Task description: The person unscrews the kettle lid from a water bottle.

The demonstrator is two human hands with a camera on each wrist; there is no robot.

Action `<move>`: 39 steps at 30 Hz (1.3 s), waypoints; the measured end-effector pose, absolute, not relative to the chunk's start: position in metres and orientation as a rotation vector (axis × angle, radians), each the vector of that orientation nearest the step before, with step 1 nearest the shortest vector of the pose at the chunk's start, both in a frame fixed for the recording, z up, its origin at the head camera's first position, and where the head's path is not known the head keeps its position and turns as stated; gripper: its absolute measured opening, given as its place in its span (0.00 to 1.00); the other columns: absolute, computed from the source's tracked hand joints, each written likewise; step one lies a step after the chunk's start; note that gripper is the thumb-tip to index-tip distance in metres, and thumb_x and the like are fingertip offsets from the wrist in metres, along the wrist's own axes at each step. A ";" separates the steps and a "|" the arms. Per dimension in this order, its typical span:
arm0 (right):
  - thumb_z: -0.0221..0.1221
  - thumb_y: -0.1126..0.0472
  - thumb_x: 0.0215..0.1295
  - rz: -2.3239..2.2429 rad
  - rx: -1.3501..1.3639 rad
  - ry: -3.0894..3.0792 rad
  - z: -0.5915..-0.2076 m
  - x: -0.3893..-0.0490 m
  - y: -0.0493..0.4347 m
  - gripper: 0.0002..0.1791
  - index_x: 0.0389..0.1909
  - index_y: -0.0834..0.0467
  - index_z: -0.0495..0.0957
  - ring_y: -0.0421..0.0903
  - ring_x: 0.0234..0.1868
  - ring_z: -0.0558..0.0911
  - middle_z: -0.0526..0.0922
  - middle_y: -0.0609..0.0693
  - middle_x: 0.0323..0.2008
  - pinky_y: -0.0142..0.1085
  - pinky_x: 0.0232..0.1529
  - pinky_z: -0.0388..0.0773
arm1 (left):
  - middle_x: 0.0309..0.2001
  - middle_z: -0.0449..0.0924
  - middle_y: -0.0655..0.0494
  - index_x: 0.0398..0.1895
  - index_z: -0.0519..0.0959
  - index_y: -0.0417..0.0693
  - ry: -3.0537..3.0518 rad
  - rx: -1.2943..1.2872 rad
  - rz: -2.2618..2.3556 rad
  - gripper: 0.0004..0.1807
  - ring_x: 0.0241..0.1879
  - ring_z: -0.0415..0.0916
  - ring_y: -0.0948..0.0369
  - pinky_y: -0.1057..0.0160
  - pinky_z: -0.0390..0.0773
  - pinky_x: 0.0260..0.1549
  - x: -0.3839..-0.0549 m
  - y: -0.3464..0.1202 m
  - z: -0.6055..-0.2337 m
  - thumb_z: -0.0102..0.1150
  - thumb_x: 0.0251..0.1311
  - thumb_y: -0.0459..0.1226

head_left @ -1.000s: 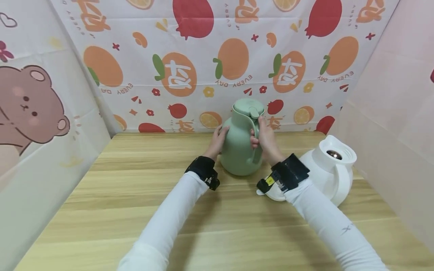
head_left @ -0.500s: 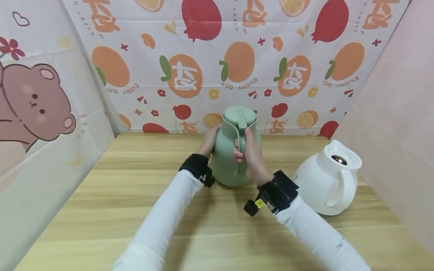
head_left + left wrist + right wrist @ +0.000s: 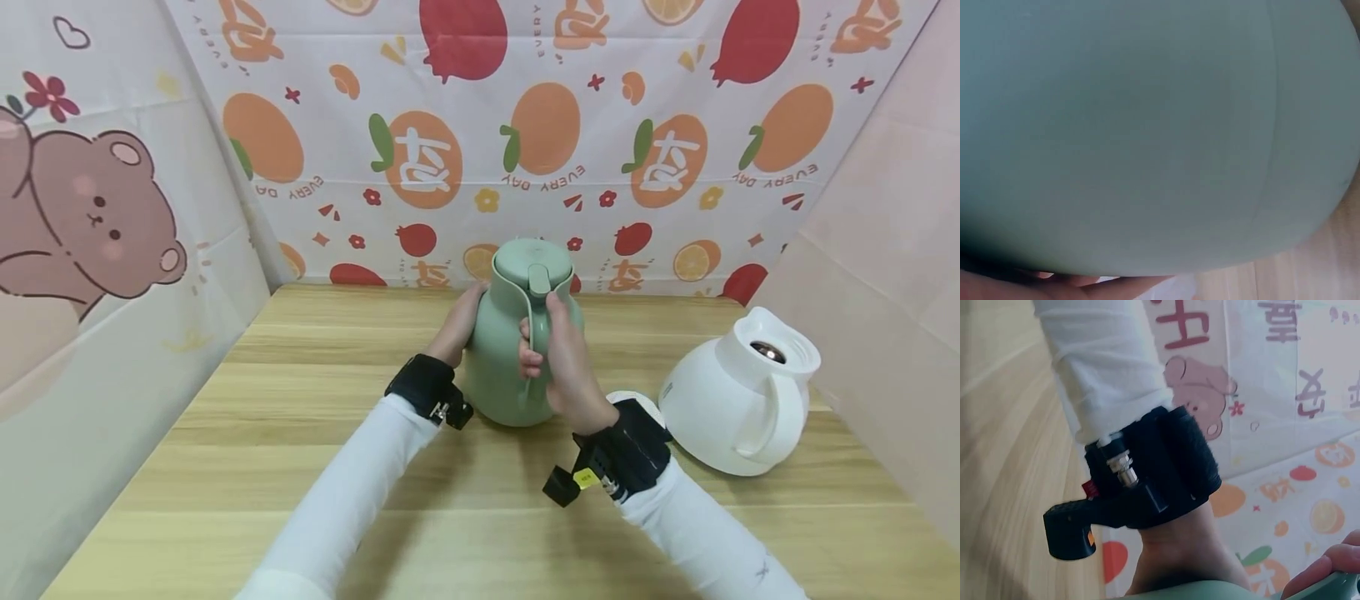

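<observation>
A sage-green jug [image 3: 491, 375] stands upright on the wooden table, its lid [image 3: 534, 260] on top and its handle turned toward me. My right hand [image 3: 567, 362] grips the handle, fingers curled round it and thumb up beside the lid's lever. Against the jug's left flank lies my left hand [image 3: 457, 327], its fingertips hidden behind the body in the head view. The left wrist view is mostly filled by the jug's side, with fairly straight fingers [image 3: 1079, 287] along its lower edge. In the right wrist view, my left wrist passes behind the jug's green edge [image 3: 1191, 592].
A white jug [image 3: 731, 400] without its lid stands to the right, its mouth exposing a shiny inside. Beside it a flat white round piece [image 3: 651, 405] is partly covered by my right wrist. Printed cloth [image 3: 465, 167] hangs along the table's back edge [image 3: 360, 292].
The green jug has turned so its handle faces me, and it stands nearer than a second ago. Both hands moved with it. The right hand keeps its grip on the handle.
</observation>
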State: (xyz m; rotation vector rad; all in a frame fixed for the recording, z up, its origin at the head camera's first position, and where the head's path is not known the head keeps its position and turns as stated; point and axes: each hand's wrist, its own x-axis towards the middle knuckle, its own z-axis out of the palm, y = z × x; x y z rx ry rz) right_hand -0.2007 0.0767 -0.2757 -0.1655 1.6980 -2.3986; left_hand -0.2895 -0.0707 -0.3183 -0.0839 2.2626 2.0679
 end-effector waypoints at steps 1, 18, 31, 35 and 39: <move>0.33 0.42 0.71 -2.398 -0.167 1.692 -0.275 -0.198 0.076 0.27 0.24 0.60 0.62 0.38 0.09 0.56 0.58 0.46 0.09 0.31 0.14 0.57 | 0.51 0.66 0.50 0.51 0.69 0.47 2.258 -0.091 2.070 0.26 0.50 0.63 0.55 0.49 0.62 0.52 -0.287 -0.071 -0.318 0.36 0.64 0.56; 0.35 0.40 0.70 -2.365 -0.171 1.614 -0.274 -0.156 0.070 0.27 0.27 0.60 0.63 0.41 0.10 0.56 0.58 0.48 0.11 0.32 0.16 0.57 | 0.45 0.67 0.52 0.43 0.70 0.49 2.260 -0.071 2.102 0.23 0.46 0.63 0.56 0.54 0.61 0.48 -0.242 -0.082 -0.317 0.38 0.62 0.56; 0.36 0.38 0.69 -2.358 -0.176 1.580 -0.274 -0.135 0.065 0.28 0.29 0.61 0.63 0.41 0.12 0.57 0.58 0.48 0.12 0.32 0.20 0.58 | 0.46 0.67 0.52 0.45 0.72 0.49 2.242 -0.088 2.104 0.23 0.46 0.64 0.56 0.55 0.62 0.46 -0.222 -0.089 -0.318 0.38 0.62 0.56; 0.36 0.38 0.69 -2.366 -0.194 1.562 -0.274 -0.130 0.065 0.29 0.29 0.61 0.62 0.41 0.12 0.57 0.57 0.48 0.13 0.31 0.19 0.57 | 0.46 0.68 0.51 0.46 0.73 0.49 2.241 -0.089 2.103 0.22 0.46 0.64 0.56 0.54 0.61 0.46 -0.217 -0.090 -0.318 0.37 0.63 0.54; 0.37 0.37 0.68 -2.371 -0.190 1.563 -0.273 -0.126 0.064 0.29 0.29 0.61 0.62 0.41 0.13 0.57 0.57 0.48 0.13 0.31 0.19 0.57 | 0.46 0.69 0.51 0.46 0.73 0.49 2.249 -0.101 2.098 0.23 0.46 0.64 0.55 0.54 0.61 0.47 -0.213 -0.090 -0.317 0.37 0.63 0.54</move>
